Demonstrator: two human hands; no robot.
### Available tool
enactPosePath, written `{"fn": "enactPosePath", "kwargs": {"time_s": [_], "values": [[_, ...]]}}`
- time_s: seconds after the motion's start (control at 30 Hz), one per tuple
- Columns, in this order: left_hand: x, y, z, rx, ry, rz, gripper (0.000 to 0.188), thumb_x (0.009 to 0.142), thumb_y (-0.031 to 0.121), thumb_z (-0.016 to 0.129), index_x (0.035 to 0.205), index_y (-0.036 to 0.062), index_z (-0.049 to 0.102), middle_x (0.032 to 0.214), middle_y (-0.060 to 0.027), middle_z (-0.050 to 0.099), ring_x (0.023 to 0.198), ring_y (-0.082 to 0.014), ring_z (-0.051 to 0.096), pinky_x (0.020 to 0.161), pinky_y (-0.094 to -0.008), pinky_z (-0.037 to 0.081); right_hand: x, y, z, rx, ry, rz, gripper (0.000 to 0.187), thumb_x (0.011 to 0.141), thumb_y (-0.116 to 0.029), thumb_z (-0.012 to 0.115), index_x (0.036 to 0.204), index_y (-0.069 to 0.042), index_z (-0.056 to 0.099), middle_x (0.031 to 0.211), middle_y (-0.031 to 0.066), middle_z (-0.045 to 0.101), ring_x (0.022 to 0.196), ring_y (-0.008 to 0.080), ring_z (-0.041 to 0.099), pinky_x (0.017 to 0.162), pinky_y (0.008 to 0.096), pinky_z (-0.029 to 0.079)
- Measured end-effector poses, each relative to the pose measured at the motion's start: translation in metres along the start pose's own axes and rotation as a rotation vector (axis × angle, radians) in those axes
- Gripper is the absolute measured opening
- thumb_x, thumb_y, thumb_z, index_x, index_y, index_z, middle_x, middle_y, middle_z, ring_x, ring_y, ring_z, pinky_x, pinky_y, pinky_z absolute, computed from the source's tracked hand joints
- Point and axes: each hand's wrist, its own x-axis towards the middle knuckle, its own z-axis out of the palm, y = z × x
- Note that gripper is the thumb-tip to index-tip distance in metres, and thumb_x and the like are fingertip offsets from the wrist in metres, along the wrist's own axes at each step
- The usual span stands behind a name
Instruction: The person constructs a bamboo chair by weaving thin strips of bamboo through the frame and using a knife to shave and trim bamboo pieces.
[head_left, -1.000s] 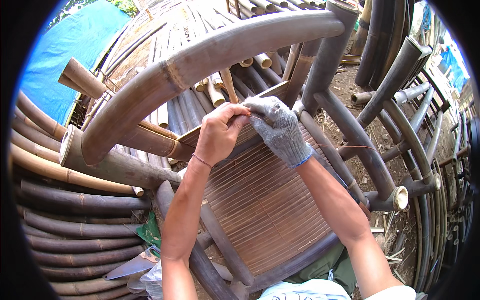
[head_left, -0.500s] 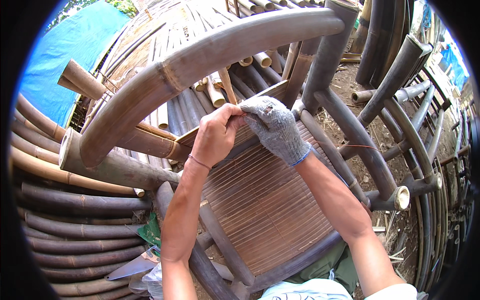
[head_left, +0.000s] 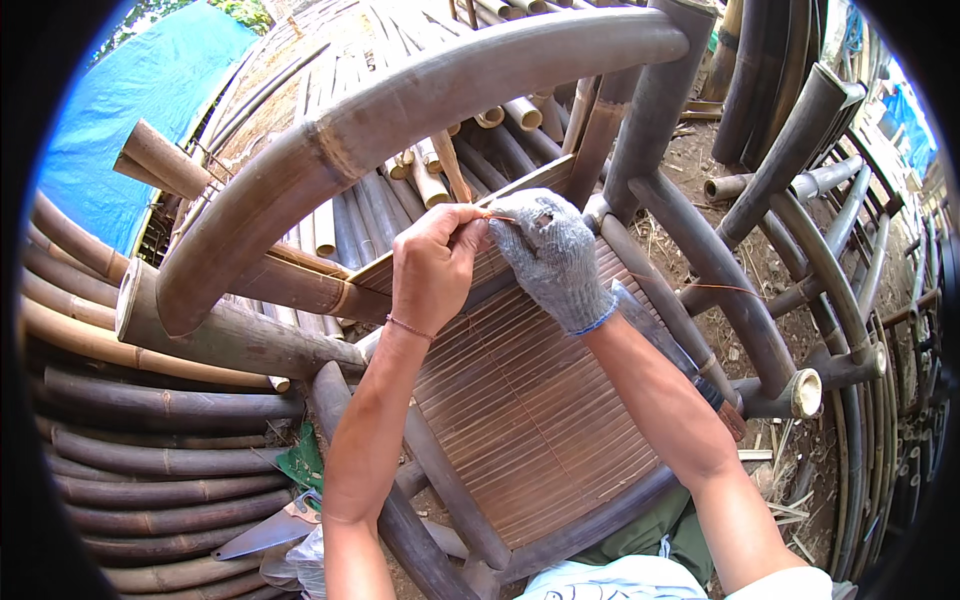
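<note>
In the head view, the right forearm has been shifted slightly inward since the earlier frame, exposing more of a long flat tool [head_left: 662, 337] beside it. A thin copper-coloured wire [head_left: 502, 217] is held above the rear of the slatted seat [head_left: 530, 430]. It is pinched by the fingers of the bare left hand [head_left: 434, 264] and by the closed fingers of the gloved right hand [head_left: 555, 262]; the exact grip inside the glove cannot be told. A similar strand [head_left: 727, 288] is extended rightward across the chair frame [head_left: 715, 255]. The wire could be kinked or snapped by over-twisting, snagged by the holed knit, or driven into the bare fingertips by slippage. The tool could be dislodged by the forearm.
</note>
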Motion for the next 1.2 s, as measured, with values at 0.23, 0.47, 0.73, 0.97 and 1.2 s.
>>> {"fn": "enactPosePath", "kwargs": {"time_s": [0.23, 0.47, 0.73, 0.97, 1.2], "values": [[0.001, -0.007, 0.004, 0.060, 0.080, 0.072, 0.009, 0.094, -0.001, 0.072, 0.103, -0.0021, 0.072, 0.092, -0.0085, 0.077, 0.082, -0.0096, 0.072, 0.075, -0.0245, 0.059, 0.001, -0.008, -0.004, -0.045, -0.108, 0.100, 0.009, 0.091, -0.005, 0.069, 0.099, -0.004, 0.069, 0.091, 0.0134, 0.069, 0.086, 0.0341, 0.066, 0.078, 0.0425, 0.054], [0.000, -0.013, 0.006, 0.273, 0.103, 0.318, 0.009, 0.093, 0.000, 0.073, 0.102, 0.0002, 0.070, 0.091, -0.0085, 0.075, 0.081, -0.0113, 0.072, 0.071, -0.0286, 0.058, -0.008, -0.006, 0.010, 0.061, 0.065, 0.117, 0.005, 0.088, -0.010, 0.069, 0.092, -0.006, 0.070, 0.086, 0.0129, 0.068, 0.081, 0.0339, 0.066, 0.073, 0.0444, 0.053], [-0.002, -0.008, 0.012, 0.142, 0.081, 0.156, 0.007, 0.094, 0.000, 0.068, 0.101, 0.0008, 0.067, 0.099, -0.0142, 0.068, 0.078, -0.0278, 0.071, 0.071, -0.0352, 0.058, -0.005, -0.009, 0.007, -0.075, 0.128, 0.048, 0.007, 0.087, -0.009, 0.071, 0.092, -0.007, 0.067, 0.087, 0.0125, 0.066, 0.081, 0.0339, 0.065, 0.074, 0.0449, 0.052], [-0.005, 0.002, 0.010, 0.256, 0.114, 0.133, 0.007, 0.095, 0.005, 0.067, 0.099, -0.0004, 0.067, 0.101, -0.0141, 0.066, 0.080, -0.0273, 0.068, 0.073, -0.0361, 0.055, -0.015, -0.014, -0.007, -0.193, 0.072, -0.103, 0.017, 0.082, -0.011, 0.075, 0.098, -0.011, 0.068, 0.090, 0.0098, 0.066, 0.084, 0.0334, 0.063, 0.076, 0.0466, 0.049], [-0.005, 0.000, 0.012, 0.239, 0.145, 0.106, 0.006, 0.094, 0.003, 0.065, 0.098, -0.0014, 0.067, 0.107, -0.0167, 0.065, 0.093, -0.0327, 0.068, 0.083, -0.0403, 0.054, 0.000, -0.016, -0.005, -0.286, -0.070, -0.034, 0.019, 0.087, -0.021, 0.072, 0.101, -0.009, 0.075, 0.087, 0.0102, 0.070, 0.084, 0.0322, 0.065, 0.077, 0.0456, 0.050]]}}
